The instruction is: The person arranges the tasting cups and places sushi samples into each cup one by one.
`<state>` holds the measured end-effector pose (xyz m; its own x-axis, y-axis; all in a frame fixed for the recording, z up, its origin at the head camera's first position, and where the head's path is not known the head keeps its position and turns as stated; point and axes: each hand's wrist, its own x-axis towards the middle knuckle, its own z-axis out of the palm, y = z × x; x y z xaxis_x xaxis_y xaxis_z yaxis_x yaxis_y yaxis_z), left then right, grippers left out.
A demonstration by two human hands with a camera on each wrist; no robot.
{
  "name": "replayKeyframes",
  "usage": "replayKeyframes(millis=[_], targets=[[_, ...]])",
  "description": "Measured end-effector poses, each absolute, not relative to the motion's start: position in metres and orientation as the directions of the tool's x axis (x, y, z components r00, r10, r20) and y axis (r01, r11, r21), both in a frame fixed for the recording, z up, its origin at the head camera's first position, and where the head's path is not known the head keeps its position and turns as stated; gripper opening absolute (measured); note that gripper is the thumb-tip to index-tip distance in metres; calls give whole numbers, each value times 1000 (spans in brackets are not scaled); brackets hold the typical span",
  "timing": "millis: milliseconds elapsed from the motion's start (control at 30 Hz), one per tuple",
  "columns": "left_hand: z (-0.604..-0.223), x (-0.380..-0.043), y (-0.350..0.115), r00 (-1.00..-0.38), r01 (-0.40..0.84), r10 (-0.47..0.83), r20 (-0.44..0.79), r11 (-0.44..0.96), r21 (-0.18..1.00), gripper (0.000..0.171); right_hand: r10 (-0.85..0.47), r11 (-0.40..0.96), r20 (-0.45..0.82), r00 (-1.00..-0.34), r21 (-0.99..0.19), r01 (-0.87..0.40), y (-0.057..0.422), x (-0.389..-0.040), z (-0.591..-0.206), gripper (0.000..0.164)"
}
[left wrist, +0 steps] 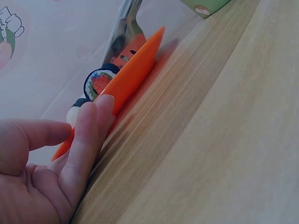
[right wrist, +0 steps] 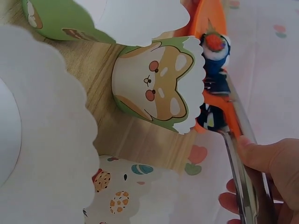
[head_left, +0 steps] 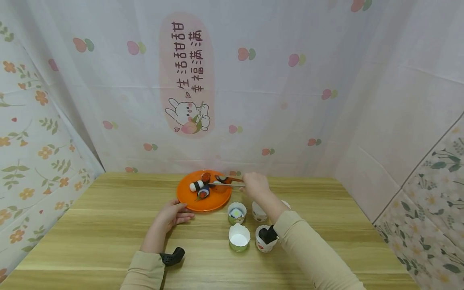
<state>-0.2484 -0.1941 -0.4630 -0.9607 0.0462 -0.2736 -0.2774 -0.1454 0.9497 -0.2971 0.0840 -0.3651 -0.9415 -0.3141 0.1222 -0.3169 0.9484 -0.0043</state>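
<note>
My left hand (head_left: 173, 216) holds the near left rim of an orange plate (head_left: 208, 206), thumb on top and fingers underneath. In the left wrist view the plate (left wrist: 135, 70) looks raised at a slant above the wood. Several sushi pieces lie on it: a white one with a black band (head_left: 197, 185), a roll with a red centre (head_left: 203, 193) and a red-topped one (head_left: 206, 177). My right hand (head_left: 256, 186) grips metal tongs (head_left: 232, 185), their tips among the pieces on the plate's right side. A dark-wrapped piece (right wrist: 213, 116) shows beside the tongs' tips in the right wrist view.
Scalloped paper cups stand right of the plate. One green cup (head_left: 237, 218) contains a sushi piece; another green cup (head_left: 239, 241) is in front of it. Patterned cups (head_left: 263, 243) stand under the right forearm. A printed cloth (head_left: 232, 100) hangs behind the wooden table (head_left: 90, 225).
</note>
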Motion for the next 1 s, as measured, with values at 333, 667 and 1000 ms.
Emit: replayKeyframes(millis=[333, 667, 1000], targets=[[-463, -249, -195, -962, -274, 45, -270, -144, 951, 37, -335, 942, 134, -933, 13, -336, 83, -297, -366, 21], [-461, -247, -196, -960, -279, 60, -273, -148, 949, 37, -329, 944, 134, -935, 10, -330, 82, -294, -365, 19], [-464, -249, -195, -960, -278, 50, -274, -153, 948, 38, -326, 945, 140, -935, 10, -328, 80, -291, -363, 19]])
